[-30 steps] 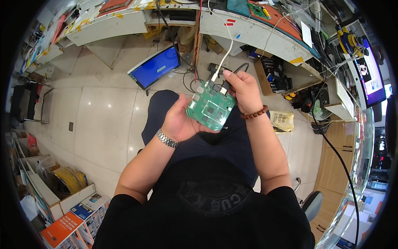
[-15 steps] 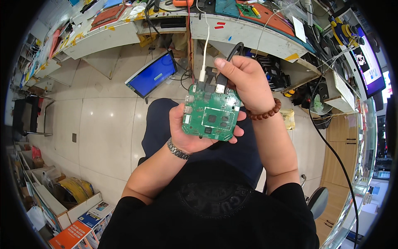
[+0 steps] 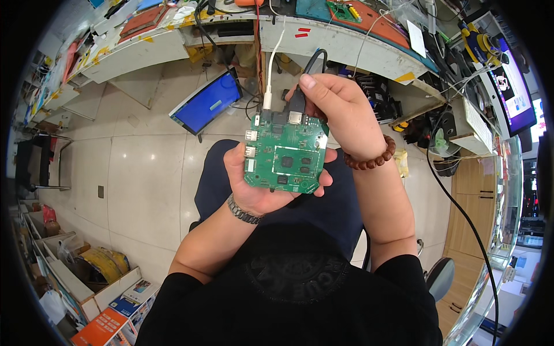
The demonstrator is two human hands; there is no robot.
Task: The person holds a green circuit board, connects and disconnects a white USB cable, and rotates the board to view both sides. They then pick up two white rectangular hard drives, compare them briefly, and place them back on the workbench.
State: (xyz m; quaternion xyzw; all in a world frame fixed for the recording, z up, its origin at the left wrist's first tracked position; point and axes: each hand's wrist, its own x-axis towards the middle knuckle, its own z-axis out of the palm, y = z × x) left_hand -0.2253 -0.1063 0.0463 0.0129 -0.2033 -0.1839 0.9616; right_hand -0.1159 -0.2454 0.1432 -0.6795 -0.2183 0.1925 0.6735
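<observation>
Pale glossy tiles make up the floor (image 3: 144, 173), the widest surface in view, with a grey-white desk (image 3: 358, 43) curving along its far side and round to the person's right. Against the floor below the desk's near edge leans a flat screen (image 3: 209, 102) glowing blue. A monitor (image 3: 515, 86) stands at the desk's right end among tangled cables, and a second green board (image 3: 341, 10) lies on a mat near the desk's far edge.

Over the person's lap, clear of the desk, sits the green circuit board (image 3: 287, 153), roughly square, face up, tilted a little. The left hand (image 3: 259, 187) cradles it from beneath: palm under the board, thumb along its left edge by the silver ports, fingertips curling up past the right edge, so this hand is closed on the board. A metal watch band circles that wrist.

The right hand (image 3: 337, 112) comes from above and to the right, wearing a brown bead bracelet, with thumb and fingers pinched together on a black plug (image 3: 296, 106) at the board's far edge. The black cable (image 3: 311, 57) rises from it toward the desk. Just left of it a white cable (image 3: 271, 75) already sits in a neighbouring socket.

Both plugs point along the board's near-to-far line, so the far edge is the working edge, and the right hand is the one on it.
</observation>
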